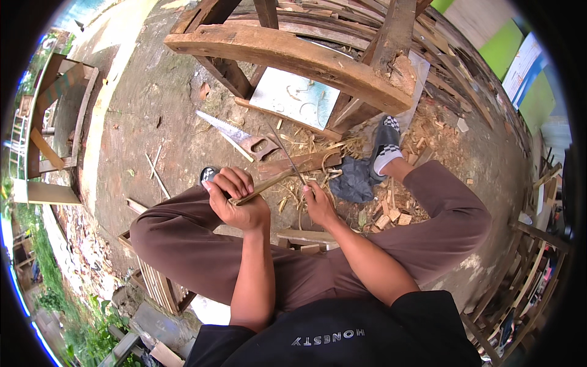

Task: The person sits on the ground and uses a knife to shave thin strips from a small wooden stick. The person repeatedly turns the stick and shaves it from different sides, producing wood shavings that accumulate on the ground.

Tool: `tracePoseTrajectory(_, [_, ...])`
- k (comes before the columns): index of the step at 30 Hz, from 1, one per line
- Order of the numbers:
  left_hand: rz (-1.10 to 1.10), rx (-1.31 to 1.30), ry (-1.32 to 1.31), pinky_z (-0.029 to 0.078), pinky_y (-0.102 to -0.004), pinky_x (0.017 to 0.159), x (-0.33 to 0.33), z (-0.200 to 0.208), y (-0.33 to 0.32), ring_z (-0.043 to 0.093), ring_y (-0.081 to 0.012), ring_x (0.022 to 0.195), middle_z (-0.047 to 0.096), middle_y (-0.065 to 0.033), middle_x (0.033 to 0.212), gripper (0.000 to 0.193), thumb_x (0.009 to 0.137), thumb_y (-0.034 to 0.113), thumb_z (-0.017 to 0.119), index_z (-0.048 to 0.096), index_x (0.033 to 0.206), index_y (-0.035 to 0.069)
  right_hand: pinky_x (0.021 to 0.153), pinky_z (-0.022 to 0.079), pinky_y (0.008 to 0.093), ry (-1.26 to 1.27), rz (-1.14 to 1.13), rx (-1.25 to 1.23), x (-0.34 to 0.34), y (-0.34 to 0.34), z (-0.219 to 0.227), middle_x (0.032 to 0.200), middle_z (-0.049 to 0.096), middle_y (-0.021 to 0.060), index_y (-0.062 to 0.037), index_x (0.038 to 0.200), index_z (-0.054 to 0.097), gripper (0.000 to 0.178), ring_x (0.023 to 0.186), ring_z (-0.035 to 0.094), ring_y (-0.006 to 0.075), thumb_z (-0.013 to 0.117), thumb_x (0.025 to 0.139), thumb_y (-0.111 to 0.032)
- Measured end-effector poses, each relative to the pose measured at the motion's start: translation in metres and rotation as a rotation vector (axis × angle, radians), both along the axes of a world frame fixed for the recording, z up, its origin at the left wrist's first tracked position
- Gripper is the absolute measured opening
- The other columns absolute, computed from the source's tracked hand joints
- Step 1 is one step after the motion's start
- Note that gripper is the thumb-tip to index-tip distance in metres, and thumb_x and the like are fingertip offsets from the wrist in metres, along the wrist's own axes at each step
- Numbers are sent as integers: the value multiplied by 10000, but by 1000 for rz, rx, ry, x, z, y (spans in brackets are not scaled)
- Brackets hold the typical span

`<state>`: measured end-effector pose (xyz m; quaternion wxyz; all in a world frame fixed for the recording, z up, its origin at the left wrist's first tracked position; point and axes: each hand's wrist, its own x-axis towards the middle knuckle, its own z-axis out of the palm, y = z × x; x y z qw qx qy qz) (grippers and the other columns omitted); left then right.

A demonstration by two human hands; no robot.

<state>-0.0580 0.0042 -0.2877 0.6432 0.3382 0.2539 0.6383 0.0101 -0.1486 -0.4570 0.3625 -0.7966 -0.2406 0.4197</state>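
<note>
My left hand (235,199) is wrapped round a thin wooden strip (269,183) that slants up to the right. In my right hand (319,207) is a long narrow-bladed knife (291,160), its blade pointing up and to the left. The blade crosses the strip near its far end; whether it is biting into the wood I cannot tell. Most of the knife's handle is hidden in my fingers. Just beyond, a flat wooden block (292,166) lies on the ground among pale shavings, and a handsaw (239,137) with a brown handle lies further left.
A heavy timber frame (287,54) stands ahead, with a whitish board (292,95) under its beam. A dark plastic bag (353,180) lies beside my right foot, near small wood offcuts (391,215). Stacked planks (449,64) lie far right; a wooden chair frame (76,116) stands left.
</note>
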Motion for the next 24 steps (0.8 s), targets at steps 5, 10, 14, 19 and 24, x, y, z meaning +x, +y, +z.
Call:
tracePoseTrajectory(5, [-137, -49, -7, 257, -245, 369, -7, 2, 3, 266, -130, 387, 346, -33, 495, 534, 1117, 357, 283, 349, 643, 119, 875, 491, 489, 248, 49, -135, 9, 9, 29, 949, 701, 210, -276, 1588, 309, 514, 959, 673, 416, 369, 1081, -326])
tracePoseTrajectory(10, [-199, -79, -56, 233, -245, 374, -7, -1, 5, 214, -106, 365, 330, -2, 476, 544, 1115, 378, 291, 363, 631, 140, 880, 506, 416, 69, 103, 198, 1, 9, 32, 958, 701, 181, -238, 1568, 366, 491, 910, 698, 263, 398, 1078, -242])
tracePoseTrajectory(14, [-150, -118, -91, 223, -242, 400, -11, -5, 8, 208, -102, 382, 324, 6, 493, 543, 1113, 388, 293, 353, 630, 149, 635, 447, 276, 199, -36, 196, -1, 7, 20, 660, 455, -13, -198, 1549, 426, 483, 625, 459, 97, 444, 1066, -179])
tracePoseTrajectory(19, [-82, -137, -58, 222, -242, 419, -5, 0, 1, 222, -100, 414, 331, 2, 511, 523, 1110, 376, 285, 340, 643, 149, 600, 421, 262, 163, 19, 447, -10, 13, 49, 663, 456, -18, -137, 1526, 457, 464, 619, 437, 82, 454, 1064, -185])
tracePoseTrajectory(24, [-98, -83, -1, 242, -241, 431, -8, -2, -2, 252, -107, 441, 343, 4, 546, 524, 1108, 413, 296, 348, 659, 148, 626, 445, 263, 118, 31, 506, -14, 12, 60, 684, 501, -1, -60, 1503, 468, 464, 634, 463, 82, 472, 1075, -239])
